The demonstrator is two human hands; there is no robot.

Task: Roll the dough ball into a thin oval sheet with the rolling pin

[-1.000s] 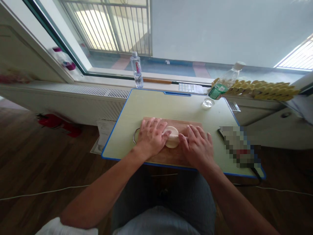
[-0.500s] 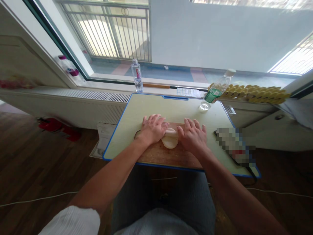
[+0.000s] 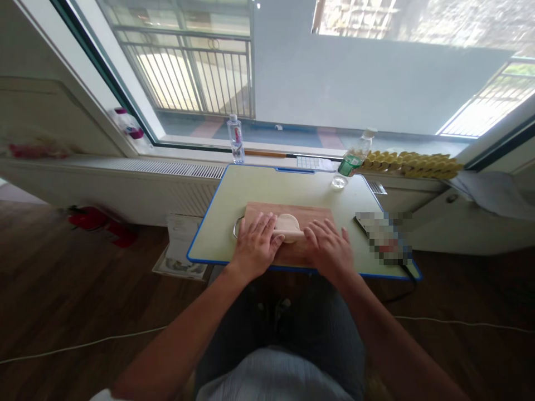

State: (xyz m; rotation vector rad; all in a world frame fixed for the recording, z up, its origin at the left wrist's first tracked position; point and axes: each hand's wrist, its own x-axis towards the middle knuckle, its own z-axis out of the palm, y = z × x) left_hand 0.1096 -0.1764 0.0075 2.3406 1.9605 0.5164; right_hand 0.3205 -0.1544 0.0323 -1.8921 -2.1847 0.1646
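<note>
Daylight comes in through the large window (image 3: 284,83), strongest at the railing (image 3: 463,120) on the right, where the bars wash out nearly to white. The tabletop (image 3: 219,217) catches a soft, fairly even light, while the floor (image 3: 83,301) sinks into dim brown shadow. The wide lens stretches the edges; the hands (image 3: 256,239) look slightly soft, and coarse pixelation covers a flat object (image 3: 382,236).

Left hand (image 3: 256,245) and right hand (image 3: 333,249) hide the ends of the pin (image 3: 290,236), which covers some dough (image 3: 286,221). Pixelation masks a dark-edged object (image 3: 381,238); the bottom edge crops a sleeve (image 3: 102,395).
</note>
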